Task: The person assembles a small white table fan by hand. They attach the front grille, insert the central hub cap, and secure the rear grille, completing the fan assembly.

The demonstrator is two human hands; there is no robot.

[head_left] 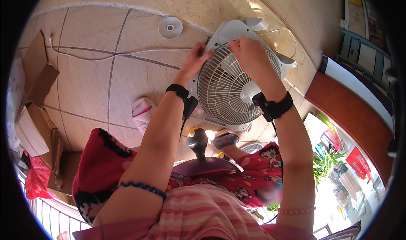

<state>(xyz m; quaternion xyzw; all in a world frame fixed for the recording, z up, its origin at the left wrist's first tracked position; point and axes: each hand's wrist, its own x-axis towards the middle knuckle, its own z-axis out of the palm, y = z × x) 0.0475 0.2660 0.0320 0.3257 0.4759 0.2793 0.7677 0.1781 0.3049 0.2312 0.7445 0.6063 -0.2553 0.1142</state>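
As the fan (220, 81) faces up, feet (256, 24) upper right, left hand (196, 61) spread, right hand (250, 54) curled, pinch unclear

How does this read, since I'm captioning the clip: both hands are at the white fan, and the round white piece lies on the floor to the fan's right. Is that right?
Not quite: the round white piece lies to the left of the fan, as the head view shows. The left hand and right hand are at the fan.
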